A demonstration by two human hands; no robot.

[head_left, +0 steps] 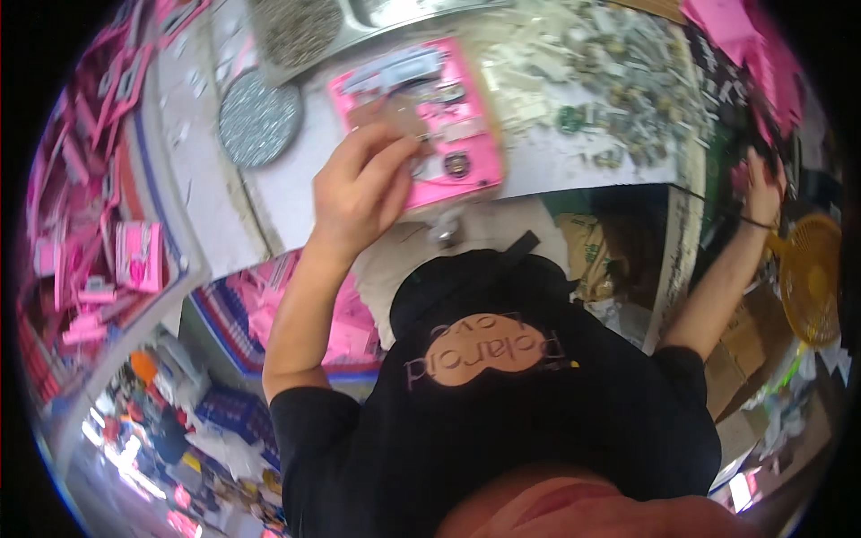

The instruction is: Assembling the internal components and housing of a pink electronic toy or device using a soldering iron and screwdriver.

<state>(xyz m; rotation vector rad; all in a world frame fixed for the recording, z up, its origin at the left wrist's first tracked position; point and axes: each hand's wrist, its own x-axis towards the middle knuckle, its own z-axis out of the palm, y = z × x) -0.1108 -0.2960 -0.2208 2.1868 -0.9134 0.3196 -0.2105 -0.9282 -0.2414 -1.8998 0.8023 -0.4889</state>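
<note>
A pink plastic casing (484,148) lies open on the white worktop. It holds a grey strip-shaped part (395,70), a small round dark component (457,164) and some thin wires. Over its left side, my left hand (363,184) is closed in a pinch at the parts; what the fingertips grip is too small and blurred to name. Far to the right, my right hand (762,188) reaches past the worktop's edge beside dark and pink items. Its fingers are partly hidden and smeared, so what it touches is unclear.
Left of the casing sits a round dish of small silvery pieces (260,118). A metal tray (377,13) stands behind. Mixed small parts (619,81) are heaped on the right. Pink casings (139,255) pile up at far left; a yellow fan (812,278) stands at right.
</note>
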